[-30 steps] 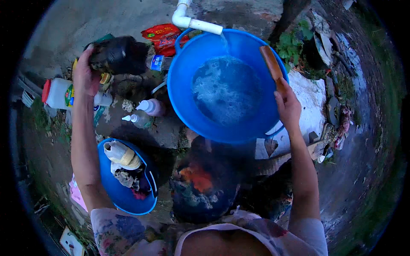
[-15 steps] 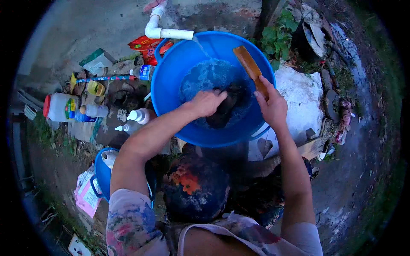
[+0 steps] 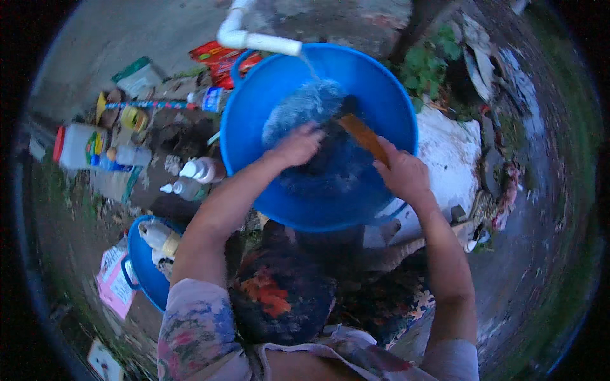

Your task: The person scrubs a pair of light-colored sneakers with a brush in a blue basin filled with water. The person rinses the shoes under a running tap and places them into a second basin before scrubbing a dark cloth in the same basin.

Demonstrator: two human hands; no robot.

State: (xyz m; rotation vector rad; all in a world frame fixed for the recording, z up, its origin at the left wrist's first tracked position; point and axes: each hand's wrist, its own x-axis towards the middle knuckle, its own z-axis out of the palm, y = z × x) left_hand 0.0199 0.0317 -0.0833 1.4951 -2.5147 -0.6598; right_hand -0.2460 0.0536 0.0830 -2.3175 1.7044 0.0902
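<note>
Scrubbing dark cloth | wooden brush | blue basin, water-filled

Over the big blue basin I have open water toward its far right wall. The white pipe crosses its far rim, blocking entry there. Left of the basin, bottles crowd the ground; the white slab right of it lies bare.

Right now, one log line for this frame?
left hand: on dark item in blue basin | right hand: holds wooden brush | pipe: running
</note>
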